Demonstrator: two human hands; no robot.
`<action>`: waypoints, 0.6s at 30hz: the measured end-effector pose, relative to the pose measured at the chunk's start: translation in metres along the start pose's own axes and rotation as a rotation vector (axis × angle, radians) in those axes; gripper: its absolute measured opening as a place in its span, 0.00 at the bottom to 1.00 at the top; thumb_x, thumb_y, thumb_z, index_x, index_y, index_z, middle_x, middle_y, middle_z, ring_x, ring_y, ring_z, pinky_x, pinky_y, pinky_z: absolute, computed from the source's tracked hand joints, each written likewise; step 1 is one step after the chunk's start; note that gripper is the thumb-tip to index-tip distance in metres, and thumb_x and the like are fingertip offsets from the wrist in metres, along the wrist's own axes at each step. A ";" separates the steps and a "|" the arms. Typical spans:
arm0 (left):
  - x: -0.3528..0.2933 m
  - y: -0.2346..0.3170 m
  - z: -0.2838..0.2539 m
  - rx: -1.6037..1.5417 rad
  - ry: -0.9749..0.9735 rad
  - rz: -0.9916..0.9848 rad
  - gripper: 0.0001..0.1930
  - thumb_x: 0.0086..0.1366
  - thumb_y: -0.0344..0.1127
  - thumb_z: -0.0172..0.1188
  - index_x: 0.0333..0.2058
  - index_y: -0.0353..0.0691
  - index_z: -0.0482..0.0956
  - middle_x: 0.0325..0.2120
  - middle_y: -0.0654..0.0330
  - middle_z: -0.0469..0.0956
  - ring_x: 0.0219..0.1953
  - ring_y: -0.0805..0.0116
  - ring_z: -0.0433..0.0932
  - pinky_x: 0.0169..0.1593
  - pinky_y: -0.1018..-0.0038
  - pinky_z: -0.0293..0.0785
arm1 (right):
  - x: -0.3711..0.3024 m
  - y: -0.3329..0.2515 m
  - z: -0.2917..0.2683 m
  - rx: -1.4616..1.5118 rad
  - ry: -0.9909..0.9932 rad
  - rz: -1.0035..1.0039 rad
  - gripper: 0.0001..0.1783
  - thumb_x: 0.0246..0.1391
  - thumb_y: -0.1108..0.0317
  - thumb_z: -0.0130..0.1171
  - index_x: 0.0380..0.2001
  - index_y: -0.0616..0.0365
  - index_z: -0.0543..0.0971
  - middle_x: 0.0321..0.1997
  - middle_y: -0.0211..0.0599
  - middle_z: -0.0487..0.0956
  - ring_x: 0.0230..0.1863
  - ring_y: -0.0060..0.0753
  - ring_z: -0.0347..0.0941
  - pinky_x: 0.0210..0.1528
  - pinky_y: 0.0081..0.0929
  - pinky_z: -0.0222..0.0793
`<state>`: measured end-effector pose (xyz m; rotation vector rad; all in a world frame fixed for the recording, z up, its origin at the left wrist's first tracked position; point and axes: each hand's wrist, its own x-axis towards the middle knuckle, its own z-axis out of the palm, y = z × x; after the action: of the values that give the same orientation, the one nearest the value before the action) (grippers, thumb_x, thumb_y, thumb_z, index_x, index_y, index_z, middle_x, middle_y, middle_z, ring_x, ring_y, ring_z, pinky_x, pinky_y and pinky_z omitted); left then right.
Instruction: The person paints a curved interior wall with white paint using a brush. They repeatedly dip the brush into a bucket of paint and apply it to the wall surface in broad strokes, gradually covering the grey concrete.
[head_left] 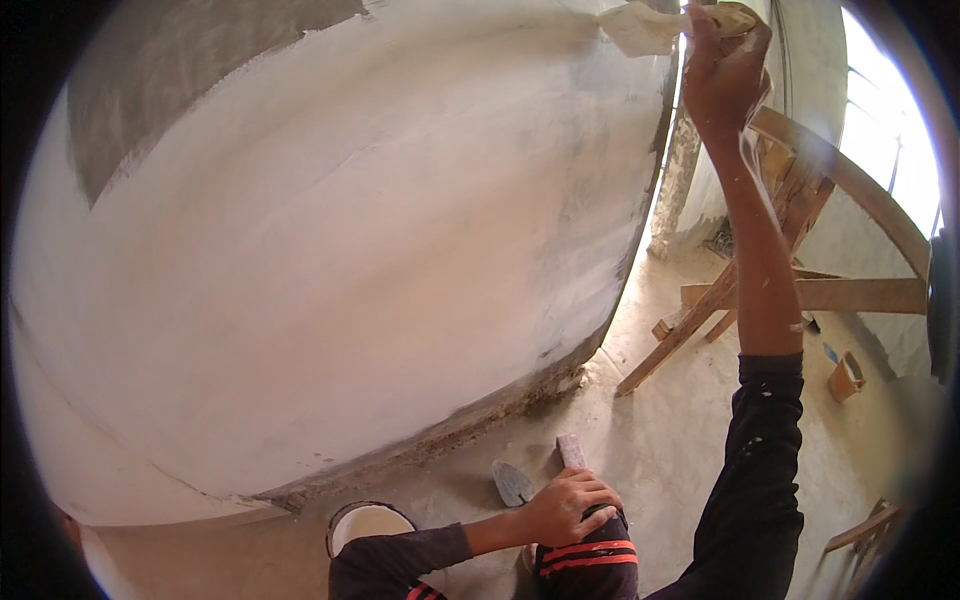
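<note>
My right hand (728,85) is raised high at the upper right, its fingers closed round a pale paintbrush (640,30). The brush's whitish, flared head points left and meets the upper right edge of the wall (380,240). White coating covers most of this wall, while a bare grey patch (200,75) shows at its upper left. Low in the view, my left hand (575,508) lies on my dark-trousered knee (590,565), fingers stretched over it and holding nothing. Near this hand, a trowel blade (512,484) and a pinkish block (571,451) are on the floor.
A round bucket (370,522) with white contents stands beside my left forearm. Wooden trestle legs (690,325) and beams rise behind my right arm. Farther right, an orange container (846,377) sits on the floor. Rough debris (430,440) lines the wall's foot.
</note>
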<state>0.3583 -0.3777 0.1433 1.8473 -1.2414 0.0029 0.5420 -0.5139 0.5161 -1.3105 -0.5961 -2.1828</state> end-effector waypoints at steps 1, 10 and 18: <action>-0.001 0.000 0.000 -0.001 -0.001 0.006 0.11 0.63 0.40 0.51 0.39 0.44 0.79 0.39 0.61 0.79 0.47 0.64 0.72 0.57 0.65 0.58 | 0.001 -0.002 0.002 0.002 -0.027 -0.069 0.14 0.57 0.60 0.52 0.37 0.60 0.69 0.25 0.43 0.75 0.27 0.42 0.75 0.29 0.34 0.68; -0.005 0.004 -0.002 0.034 0.023 0.019 0.11 0.63 0.41 0.51 0.37 0.44 0.79 0.38 0.60 0.78 0.46 0.62 0.73 0.57 0.64 0.59 | -0.011 -0.070 0.009 0.356 -0.213 -0.180 0.10 0.58 0.66 0.51 0.36 0.64 0.70 0.27 0.41 0.77 0.28 0.36 0.76 0.33 0.30 0.71; -0.001 -0.001 0.000 0.029 0.010 0.027 0.11 0.63 0.40 0.52 0.38 0.44 0.79 0.39 0.62 0.79 0.47 0.64 0.72 0.56 0.64 0.60 | 0.007 -0.039 0.009 0.247 -0.199 -0.122 0.14 0.58 0.64 0.51 0.39 0.65 0.67 0.26 0.42 0.75 0.27 0.35 0.76 0.29 0.28 0.72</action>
<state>0.3585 -0.3764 0.1420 1.8525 -1.2660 0.0446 0.5207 -0.4799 0.5228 -1.3958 -1.0128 -2.0060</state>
